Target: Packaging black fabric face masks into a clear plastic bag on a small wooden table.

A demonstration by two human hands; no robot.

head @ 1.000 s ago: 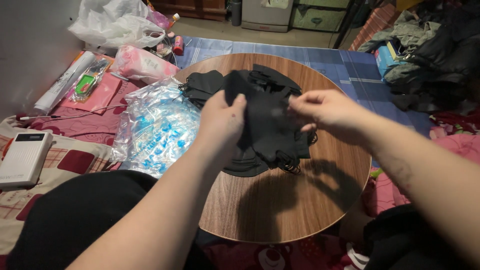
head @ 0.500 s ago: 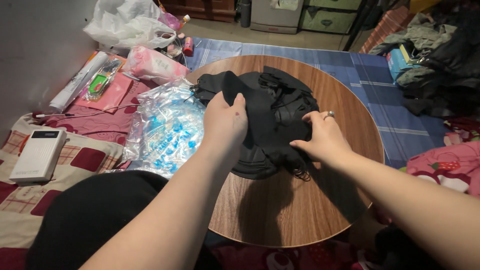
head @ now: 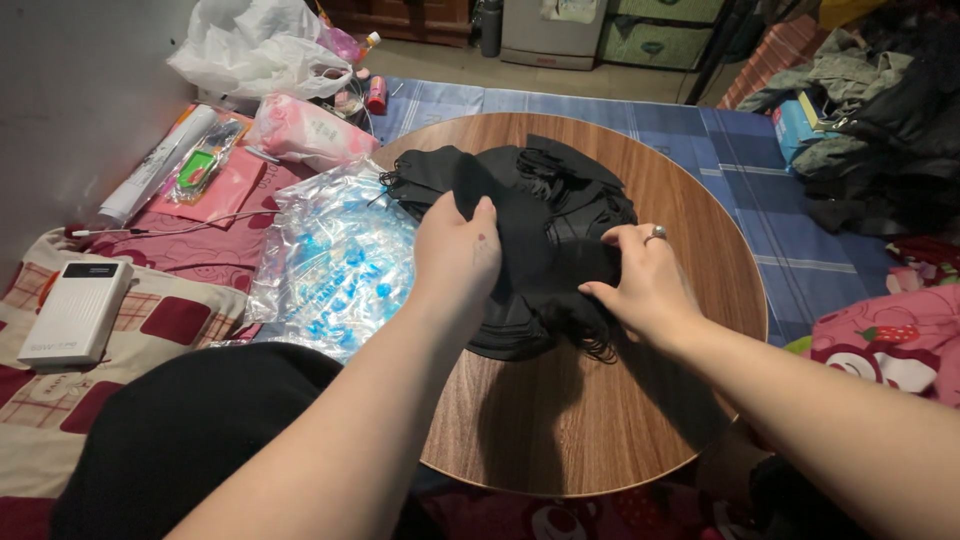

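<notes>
On the floor, a round wood-grain table [head: 600, 420] is set among bedding and a blue checked cloth [head: 740, 160]. At the table's middle and far side, a heap of black fabric pieces with thin loops [head: 540, 200] is piled, its near edge overhanging a darker stack. The left hand [head: 455, 255] is closed around an upper fold of that heap, thumb raised against the cloth. The right hand [head: 645, 285], a ring worn on one finger, is laid half-curled on the heap's right edge, fingertips pinching the fabric. Against the table's left rim, a clear plastic bag with blue print [head: 335, 265] is spread. Beyond it, a white crumpled plastic bag [head: 255, 50] and a pink packet [head: 305, 130] are lying. At far left, a white rectangular power bank [head: 75, 312] is placed on a red-checked blanket [head: 180, 320].
</notes>
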